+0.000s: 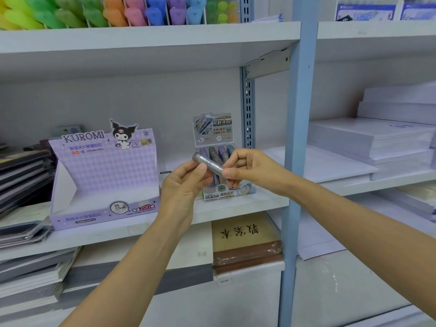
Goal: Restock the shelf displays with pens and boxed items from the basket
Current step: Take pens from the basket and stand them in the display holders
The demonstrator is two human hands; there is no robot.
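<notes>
Our fingers pinch a grey tube at both ends. The left hand curls its thumb and fingertips round the capped left end, and the right hand nips the right end between thumb and forefinger. The tube hangs tilted, left end higher, just in front of the small display box, where other tubes stand in a row. We judge it light and stiff but smooth and round, so it may roll or slip. The cap might turn loose, so the barrel is the safer hold, and anything thin inside would not like a drop. Left of this stands the Kuromi display box, on the same shelf. Paper stacks lie to the right and coloured markers stand above. We see no basket.
</notes>
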